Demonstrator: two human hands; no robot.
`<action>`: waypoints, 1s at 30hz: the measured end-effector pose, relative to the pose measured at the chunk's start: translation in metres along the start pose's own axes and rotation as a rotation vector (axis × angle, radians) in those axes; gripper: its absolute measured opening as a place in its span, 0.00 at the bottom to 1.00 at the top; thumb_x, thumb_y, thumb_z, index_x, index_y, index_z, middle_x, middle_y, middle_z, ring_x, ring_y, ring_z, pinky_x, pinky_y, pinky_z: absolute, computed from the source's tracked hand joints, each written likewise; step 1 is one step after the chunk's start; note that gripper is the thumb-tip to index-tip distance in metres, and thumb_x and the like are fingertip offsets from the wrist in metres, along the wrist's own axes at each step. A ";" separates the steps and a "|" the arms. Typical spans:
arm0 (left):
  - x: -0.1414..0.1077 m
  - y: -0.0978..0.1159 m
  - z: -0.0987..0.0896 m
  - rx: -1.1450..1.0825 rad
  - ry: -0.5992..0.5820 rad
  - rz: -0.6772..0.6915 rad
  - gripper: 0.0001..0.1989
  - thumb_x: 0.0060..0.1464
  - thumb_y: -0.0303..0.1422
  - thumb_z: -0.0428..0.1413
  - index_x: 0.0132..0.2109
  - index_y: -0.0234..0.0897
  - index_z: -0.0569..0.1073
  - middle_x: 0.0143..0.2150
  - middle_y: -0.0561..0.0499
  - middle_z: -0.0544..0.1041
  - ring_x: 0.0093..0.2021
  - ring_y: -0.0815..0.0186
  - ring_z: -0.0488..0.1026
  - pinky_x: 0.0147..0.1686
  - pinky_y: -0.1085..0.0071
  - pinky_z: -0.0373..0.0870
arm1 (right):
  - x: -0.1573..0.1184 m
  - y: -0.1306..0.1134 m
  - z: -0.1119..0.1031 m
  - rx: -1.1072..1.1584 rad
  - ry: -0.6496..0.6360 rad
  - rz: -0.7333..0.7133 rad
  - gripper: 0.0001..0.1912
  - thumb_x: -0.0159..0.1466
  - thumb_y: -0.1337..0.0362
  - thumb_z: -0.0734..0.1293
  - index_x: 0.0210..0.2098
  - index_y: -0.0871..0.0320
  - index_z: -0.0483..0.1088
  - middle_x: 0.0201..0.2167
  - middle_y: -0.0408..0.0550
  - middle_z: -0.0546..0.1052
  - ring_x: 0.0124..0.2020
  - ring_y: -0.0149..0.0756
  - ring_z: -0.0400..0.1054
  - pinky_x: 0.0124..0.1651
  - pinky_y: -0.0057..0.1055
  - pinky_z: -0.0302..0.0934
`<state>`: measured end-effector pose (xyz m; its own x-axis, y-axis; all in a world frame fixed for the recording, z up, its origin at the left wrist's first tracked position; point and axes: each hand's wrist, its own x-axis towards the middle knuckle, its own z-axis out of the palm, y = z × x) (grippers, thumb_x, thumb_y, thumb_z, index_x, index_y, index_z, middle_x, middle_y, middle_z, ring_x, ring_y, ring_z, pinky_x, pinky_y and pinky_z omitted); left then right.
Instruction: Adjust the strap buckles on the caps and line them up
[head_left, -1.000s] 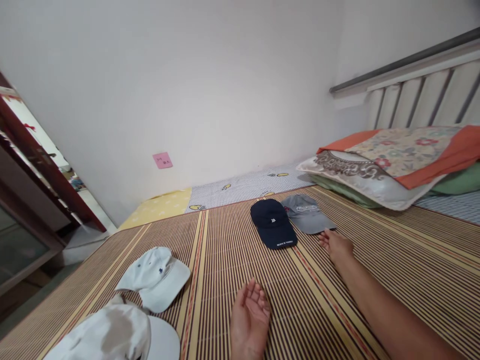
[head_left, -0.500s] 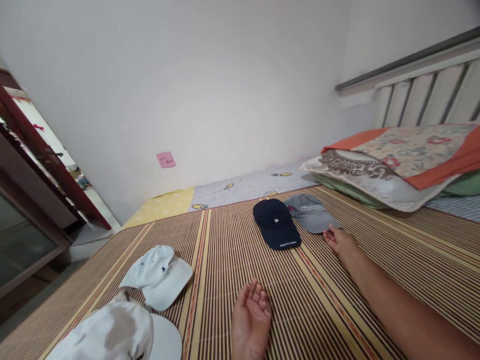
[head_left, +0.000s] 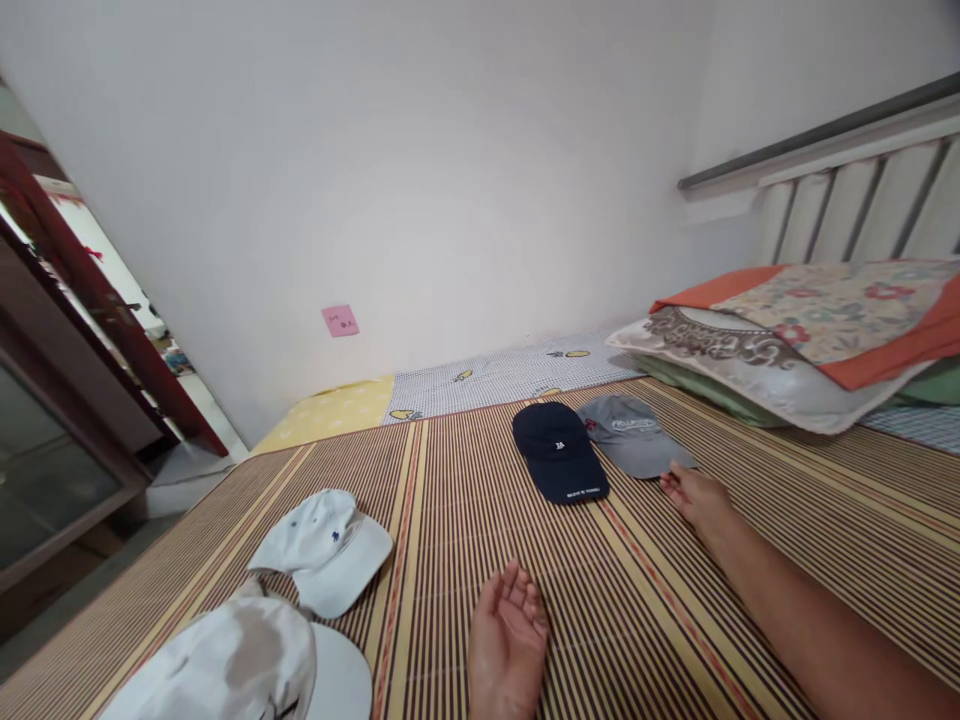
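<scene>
My right hand (head_left: 696,492) pinches the brim edge of a grey baseball cap (head_left: 628,440) with white lettering. The cap lies on the striped bamboo mat (head_left: 450,500). A navy baseball cap (head_left: 553,445) rests against its left side, brim toward me. Palm up on the mat, my left hand (head_left: 510,635) has loosely curled fingers and nothing in it. To its left lies a pale white baseball cap (head_left: 337,560) with a small dark emblem. Nearer to me is a white cap with brown patches (head_left: 247,655), partly cut off by the bottom edge.
Pillows (head_left: 720,345) with an orange-edged floral cover (head_left: 862,310) lie at the right by a slatted headboard (head_left: 847,200). A checked sheet (head_left: 495,372) and yellow cloth (head_left: 330,408) border the mat along the wall. A pink note (head_left: 340,320) is on the wall; a doorway opens at the left.
The view has shifted slightly, moving everything a little within the picture. My right hand stays at the grey cap's brim, and my left hand still lies palm up.
</scene>
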<state>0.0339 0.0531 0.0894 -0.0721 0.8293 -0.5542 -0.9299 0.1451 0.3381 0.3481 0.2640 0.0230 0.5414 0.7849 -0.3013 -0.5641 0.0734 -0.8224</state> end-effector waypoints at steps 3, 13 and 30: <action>-0.002 0.001 0.001 0.001 0.013 -0.008 0.12 0.71 0.29 0.49 0.41 0.28 0.73 0.30 0.48 0.75 0.26 0.69 0.75 0.26 0.76 0.73 | -0.006 -0.007 -0.003 -0.031 0.036 0.087 0.06 0.72 0.63 0.69 0.45 0.60 0.74 0.37 0.43 0.77 0.29 0.28 0.72 0.29 0.25 0.70; -0.004 0.004 0.004 -0.004 0.014 -0.015 0.10 0.71 0.30 0.49 0.43 0.29 0.72 0.31 0.49 0.75 0.27 0.69 0.75 0.25 0.76 0.71 | -0.058 -0.005 0.002 -0.185 -0.129 0.206 0.12 0.72 0.72 0.67 0.31 0.62 0.72 0.23 0.41 0.77 0.19 0.26 0.70 0.20 0.20 0.66; 0.002 -0.006 0.000 0.000 0.002 -0.056 0.12 0.70 0.28 0.48 0.39 0.28 0.72 0.29 0.49 0.75 0.24 0.69 0.75 0.24 0.77 0.69 | -0.098 0.054 0.043 -0.198 -0.415 0.510 0.08 0.73 0.65 0.69 0.37 0.63 0.73 0.28 0.38 0.75 0.19 0.22 0.65 0.19 0.18 0.60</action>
<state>0.0392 0.0539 0.0859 -0.0203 0.8190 -0.5735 -0.9325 0.1914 0.3063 0.2377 0.2175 0.0292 -0.0678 0.8651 -0.4970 -0.5389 -0.4510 -0.7115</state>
